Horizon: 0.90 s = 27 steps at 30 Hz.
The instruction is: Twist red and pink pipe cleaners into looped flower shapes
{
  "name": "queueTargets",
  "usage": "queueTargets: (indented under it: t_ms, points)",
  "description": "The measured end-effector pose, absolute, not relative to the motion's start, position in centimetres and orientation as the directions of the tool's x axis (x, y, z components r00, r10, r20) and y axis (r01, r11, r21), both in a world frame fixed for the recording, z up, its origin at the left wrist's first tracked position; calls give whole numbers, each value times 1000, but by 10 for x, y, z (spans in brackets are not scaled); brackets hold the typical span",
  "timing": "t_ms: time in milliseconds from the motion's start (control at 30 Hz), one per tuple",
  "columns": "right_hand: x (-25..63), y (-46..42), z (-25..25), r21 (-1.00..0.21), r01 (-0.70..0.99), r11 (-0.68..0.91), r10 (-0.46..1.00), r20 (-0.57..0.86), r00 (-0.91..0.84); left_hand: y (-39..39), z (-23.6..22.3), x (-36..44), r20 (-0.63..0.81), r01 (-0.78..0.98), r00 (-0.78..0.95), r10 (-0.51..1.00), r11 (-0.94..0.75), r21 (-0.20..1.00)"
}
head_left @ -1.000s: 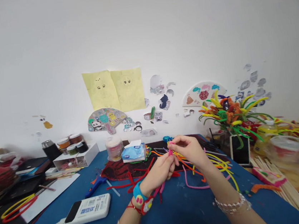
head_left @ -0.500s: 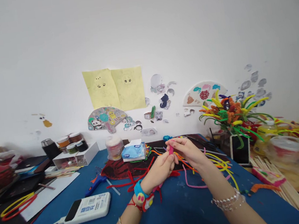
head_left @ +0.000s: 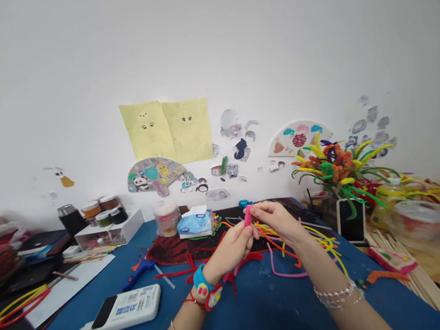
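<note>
Two hands on my feed, the left hand [head_left: 229, 249] and right hand [head_left: 277, 222], pinch together on a short pink pipe cleaner [head_left: 247, 216] at centre frame, raised above the blue table [head_left: 268, 308], apparently to keep it apart from the loose pipe cleaners [head_left: 320, 241]

1 head-worn camera, facing forward and down over blue table [head_left: 260, 308], toward white wall [head_left: 205, 39]; close range.

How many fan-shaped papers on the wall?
2: a fan-shaped paper with a panda left of centre, and a fan-shaped paper with a red double-happiness character at right.
</note>
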State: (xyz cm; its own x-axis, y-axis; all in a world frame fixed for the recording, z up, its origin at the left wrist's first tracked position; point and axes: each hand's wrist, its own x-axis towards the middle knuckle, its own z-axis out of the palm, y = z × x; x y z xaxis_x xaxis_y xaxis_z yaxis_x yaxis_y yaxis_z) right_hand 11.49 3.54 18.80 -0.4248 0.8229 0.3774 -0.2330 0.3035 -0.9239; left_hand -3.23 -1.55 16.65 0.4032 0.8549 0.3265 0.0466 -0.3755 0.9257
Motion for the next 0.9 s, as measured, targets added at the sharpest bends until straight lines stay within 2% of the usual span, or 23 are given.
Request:
queueTargets:
  t_ms: [200, 267, 400, 467, 533, 600, 667, 733, 800, 900]
  points:
    - [111, 28, 192, -879, -117, 463, 794, 470, -386, -21, 173, -34, 311, 131, 425, 850, -398, 908]
    - [110, 28, 190, -896, -181, 405, 819, 443, -363, -24, 176, -32, 321, 165, 443, 837, -428, 888]
    - [108, 32, 182, -935, -321, 150, 784, 310, -537, -28, 179, -30, 431, 316, 433, 791, -581, 750]
    - [105, 30, 181, -917, -301, 260, 801, 379, -463, -25, 178, -31, 447, 335, 394, 803, -579, 744]
    - [101, 26, 183, -836, -193, 513, 797, 548, -255, -21, 176, -34, 398, 267, 369, 840, -506, 820]
    - [98, 22, 185, -743, -90, 663, 736, 669, -105, -18, 175, -36, 339, 185, 390, 856, -433, 882]
    - [96, 19, 187, -781, -158, 604, 773, 623, -122, -20, 178, -37, 338, 175, 423, 841, -442, 880]
    - [95, 18, 187, -864, -314, 393, 851, 471, -231, -25, 182, -37, 382, 227, 438, 814, -512, 829]
    - [96, 19, 187, -889, -395, 229, 874, 367, -318, -30, 186, -38, 402, 281, 454, 795, -556, 782]
    - [100, 20, 190, -901, -351, 253, 843, 384, -377, -32, 191, -44, 366, 305, 489, 792, -549, 779]
